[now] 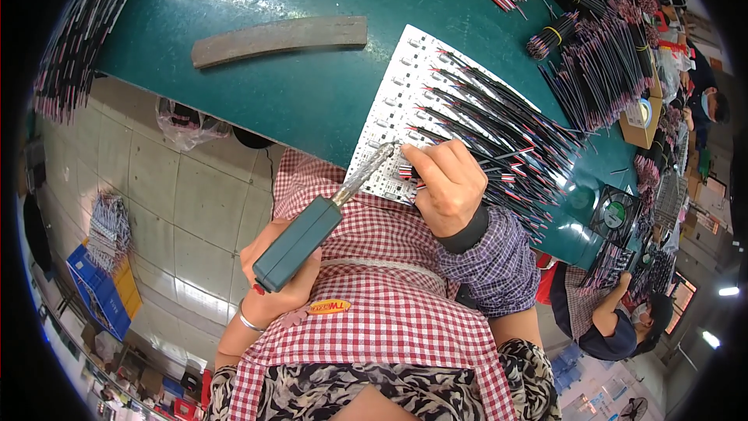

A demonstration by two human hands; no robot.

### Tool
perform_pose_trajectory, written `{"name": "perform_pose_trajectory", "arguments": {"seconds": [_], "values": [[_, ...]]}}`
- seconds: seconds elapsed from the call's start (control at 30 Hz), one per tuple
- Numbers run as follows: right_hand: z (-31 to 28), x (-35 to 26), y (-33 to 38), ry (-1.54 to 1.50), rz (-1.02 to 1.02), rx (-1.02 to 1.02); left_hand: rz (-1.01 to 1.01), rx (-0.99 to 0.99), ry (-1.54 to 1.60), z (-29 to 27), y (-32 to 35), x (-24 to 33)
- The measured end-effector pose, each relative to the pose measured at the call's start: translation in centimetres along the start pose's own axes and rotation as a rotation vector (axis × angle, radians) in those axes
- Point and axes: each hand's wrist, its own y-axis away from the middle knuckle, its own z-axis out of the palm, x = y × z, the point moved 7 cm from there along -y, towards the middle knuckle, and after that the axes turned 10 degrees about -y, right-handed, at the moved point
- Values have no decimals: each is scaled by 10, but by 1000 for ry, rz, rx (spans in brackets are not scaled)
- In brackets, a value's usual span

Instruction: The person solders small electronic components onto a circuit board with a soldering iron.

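Note:
My left hand (pixel 291 291) is wrapped round the green handle of a soldering gun (pixel 298 243). Its long metal barrel points up and right, with the tip at a white circuit board panel (pixel 365 162). Close beside that tip, my right hand (pixel 450 187) is closed in a pinch over the board, on what looks like a thin wire lead; the fingers partly hide it. Rows of black wire leads (pixel 487 105) with red and white ends lie across the panel and fan out to the right. The panel's left part shows small components without wires.
A curved grey-brown bar (pixel 280 40) lies on the green table (pixel 257 101). Bundled wires (pixel 600 78) pile up at the right, near a small black fan (pixel 615 214). More wires (pixel 86 39) hang at the far left. A co-worker (pixel 623 320) sits at the lower right.

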Motion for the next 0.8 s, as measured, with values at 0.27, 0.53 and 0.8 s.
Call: {"name": "perform_pose_trajectory", "arguments": {"seconds": [0.27,0.53,0.8], "values": [[-1,3,1,-50,32,33,-24,14,-11,-1,4,-3],[-2,2,0,-51,-20,29,72,-4,-86,1,3,1],[-1,2,1,-39,-22,25,33,4,-26,-1,2,2]]}}
